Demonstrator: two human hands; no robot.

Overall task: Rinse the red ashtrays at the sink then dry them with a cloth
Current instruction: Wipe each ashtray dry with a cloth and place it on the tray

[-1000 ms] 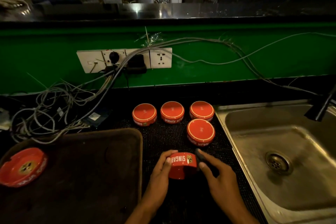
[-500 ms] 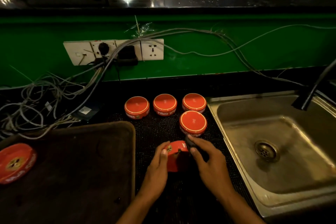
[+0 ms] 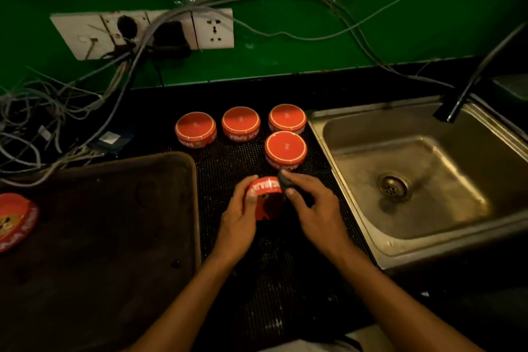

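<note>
My left hand [image 3: 239,223] grips a red ashtray [image 3: 267,194] tilted toward me above the black mat [image 3: 228,157]. My right hand [image 3: 315,208] holds a small dark cloth [image 3: 284,180] against the ashtray's right rim. Several red ashtrays stand upside down on the mat: three in a back row [image 3: 195,128] [image 3: 241,123] [image 3: 287,120] and one in front [image 3: 285,149]. Another red ashtray [image 3: 14,220] lies face up at the left edge of a dark tray [image 3: 114,223]. The steel sink [image 3: 414,174] is to the right.
A dark tap [image 3: 468,88] leans over the sink's far right corner. A tangle of grey cables [image 3: 57,111] runs from a white socket strip [image 3: 143,33] on the green wall down to the counter's left.
The ashtray has been turned in my hands, from lettering facing me to its hollow facing me. My head has tipped downward, so the scene sits higher and nearer.
</note>
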